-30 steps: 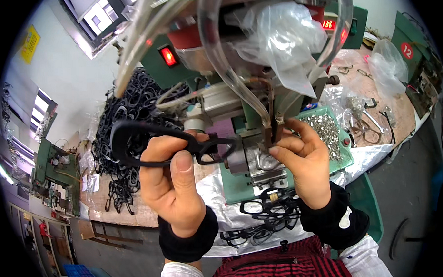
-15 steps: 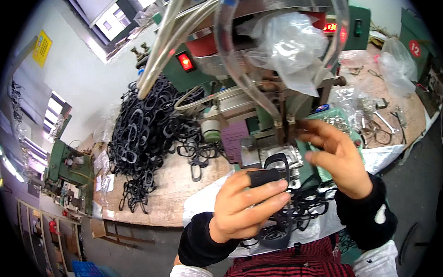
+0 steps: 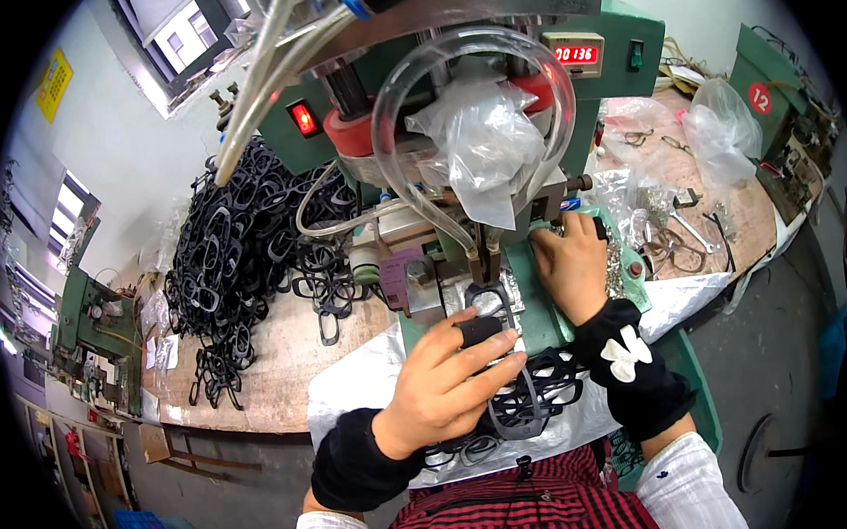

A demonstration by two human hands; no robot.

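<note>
My left hand point(image 3: 451, 385), with a black sleeve on one finger, holds a dark plastic eyeglass frame point(image 3: 520, 431). One lens opening of the frame lies just under the narrow metal tips point(image 3: 484, 262) of a green press; the other points toward me. Over the green tray point(image 3: 637, 294) of small metal parts point(image 3: 614, 267), my right hand point(image 3: 573, 269) has its fingers curled down. Its fingertips are partly hidden, so whatever they pinch cannot be made out. More dark eyeglass frames point(image 3: 554, 383) lie loose on the silvery sheet below the press.
A large heap of dark frames point(image 3: 231, 243) covers the bench at left. Clear tubing point(image 3: 381, 107) and a plastic bag point(image 3: 484, 141) hang on the press, which has a lit red switch point(image 3: 303, 118). At right lie a wrench point(image 3: 695, 232), frames and plastic bags point(image 3: 720, 128).
My right hand has moved from beside the press tips to the tray of metal parts. My left hand has brought the eyeglass frame up under the tips. The whole view has shifted.
</note>
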